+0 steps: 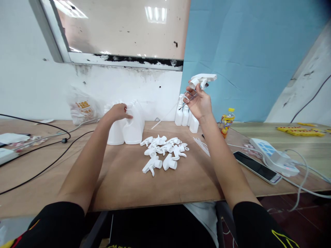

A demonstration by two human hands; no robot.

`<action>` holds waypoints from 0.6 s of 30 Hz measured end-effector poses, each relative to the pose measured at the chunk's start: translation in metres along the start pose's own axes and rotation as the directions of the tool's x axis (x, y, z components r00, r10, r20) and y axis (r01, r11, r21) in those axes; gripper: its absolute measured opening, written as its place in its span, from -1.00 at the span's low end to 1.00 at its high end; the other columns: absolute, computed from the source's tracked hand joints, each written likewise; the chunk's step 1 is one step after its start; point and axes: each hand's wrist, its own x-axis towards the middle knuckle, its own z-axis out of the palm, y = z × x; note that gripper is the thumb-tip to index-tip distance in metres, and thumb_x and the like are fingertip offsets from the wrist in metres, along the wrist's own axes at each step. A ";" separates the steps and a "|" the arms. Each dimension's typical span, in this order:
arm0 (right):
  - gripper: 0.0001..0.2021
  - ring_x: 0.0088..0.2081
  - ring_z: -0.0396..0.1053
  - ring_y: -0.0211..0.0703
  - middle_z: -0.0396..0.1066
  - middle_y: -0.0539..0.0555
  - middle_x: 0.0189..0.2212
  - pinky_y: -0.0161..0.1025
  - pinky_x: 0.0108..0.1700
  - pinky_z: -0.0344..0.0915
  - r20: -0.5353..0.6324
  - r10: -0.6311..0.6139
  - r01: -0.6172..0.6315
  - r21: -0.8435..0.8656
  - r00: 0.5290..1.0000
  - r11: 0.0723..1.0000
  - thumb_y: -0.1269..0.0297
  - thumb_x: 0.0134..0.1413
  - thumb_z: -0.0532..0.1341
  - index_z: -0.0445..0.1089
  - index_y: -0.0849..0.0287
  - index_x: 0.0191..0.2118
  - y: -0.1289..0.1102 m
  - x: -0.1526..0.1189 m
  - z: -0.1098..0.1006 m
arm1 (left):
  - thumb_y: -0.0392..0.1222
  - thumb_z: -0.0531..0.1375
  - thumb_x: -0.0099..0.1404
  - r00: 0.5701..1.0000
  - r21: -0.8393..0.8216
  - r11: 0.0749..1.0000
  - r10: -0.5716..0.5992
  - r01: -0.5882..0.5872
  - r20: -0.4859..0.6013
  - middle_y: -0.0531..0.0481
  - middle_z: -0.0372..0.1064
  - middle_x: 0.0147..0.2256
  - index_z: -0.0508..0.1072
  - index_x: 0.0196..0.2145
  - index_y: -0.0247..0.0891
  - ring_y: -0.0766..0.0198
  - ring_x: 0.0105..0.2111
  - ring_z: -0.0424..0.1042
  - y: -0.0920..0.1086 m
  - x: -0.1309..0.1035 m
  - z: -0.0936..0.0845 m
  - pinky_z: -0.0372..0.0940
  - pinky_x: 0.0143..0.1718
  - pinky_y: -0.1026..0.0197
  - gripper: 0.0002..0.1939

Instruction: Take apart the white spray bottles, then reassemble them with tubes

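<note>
My right hand (200, 103) is raised in front of the blue sheet, its fingers closed round a white spray trigger head (203, 78). A thin dark tool (190, 100) also passes through these fingers, and a thin white tube (165, 119) slants down to the left near them. My left hand (119, 113) is at the top of the white bottles (133, 129) on the left, fingers curled at a bottle's neck. Several white trigger heads (167, 148) lie in a loose pile on the table between my forearms.
More white bottles (185, 116) stand by the wall behind my right hand. Right of my right forearm are a yellow-capped drink bottle (227, 121), a phone (256, 167) and a power strip (274, 158). White tubes (201, 146) lie near that forearm. Black cables (64, 140) and a plastic bag (84, 106) occupy the left.
</note>
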 end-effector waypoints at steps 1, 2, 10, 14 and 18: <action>-0.51 -0.17 0.43 -0.03 0.52 0.06 -0.25 -0.12 -0.32 0.32 0.012 0.011 -0.011 -0.001 1.000 1.000 -0.16 0.12 0.28 0.39 -0.12 0.11 0.000 0.000 0.000 | 0.02 0.47 -0.15 1.000 0.014 1.000 -0.005 0.005 0.007 -0.07 0.46 -0.41 0.50 -0.36 -0.16 -0.09 -0.22 0.49 0.001 0.000 -0.001 0.33 -0.21 0.06 -0.59; -0.52 -0.15 0.44 -0.03 0.52 0.07 -0.25 -0.12 -0.31 0.33 0.016 0.015 -0.015 0.005 1.000 1.000 -0.15 0.11 0.29 0.39 -0.10 0.10 0.000 0.001 0.000 | 0.02 0.47 -0.15 1.000 0.020 1.000 -0.009 0.009 0.017 -0.08 0.47 -0.39 0.51 -0.35 -0.16 -0.10 -0.21 0.49 0.001 -0.001 -0.002 0.33 -0.21 0.07 -0.59; -0.81 -0.31 0.42 -0.13 0.42 0.02 -0.38 -0.18 -0.35 0.39 -0.007 0.070 -0.069 0.127 0.997 0.989 0.04 0.18 0.28 0.37 0.02 -0.26 0.003 0.001 -0.031 | -0.04 0.50 -0.12 1.000 -0.049 0.999 -0.017 0.017 -0.005 -0.19 0.49 -0.05 0.43 0.05 -0.24 -0.11 -0.07 0.45 0.014 -0.025 -0.026 0.32 -0.06 0.05 -0.24; -0.70 -0.62 0.05 -0.31 0.06 -0.11 -0.61 -0.32 -0.61 0.11 -0.027 0.214 -0.210 0.104 0.977 0.972 0.15 0.18 0.30 0.19 0.07 -0.45 0.011 -0.011 -0.065 | -0.05 0.46 0.00 0.988 -0.147 0.986 0.061 -0.082 -0.142 -0.22 0.42 0.00 0.40 0.10 -0.25 -0.06 -0.09 0.45 0.035 -0.048 -0.043 0.33 -0.10 0.04 -0.28; -0.53 -0.69 -0.25 -0.40 -0.19 -0.21 -0.68 -0.37 -0.70 -0.22 -0.173 0.422 -0.423 0.035 0.890 0.905 0.07 0.16 0.34 0.03 0.08 -0.52 0.037 -0.024 -0.098 | -0.05 0.38 0.15 0.950 -0.375 0.875 0.255 -0.306 -0.181 -0.14 0.46 -0.10 0.44 -0.01 -0.24 0.09 -0.16 0.48 0.077 -0.072 -0.018 0.35 -0.14 0.10 -0.53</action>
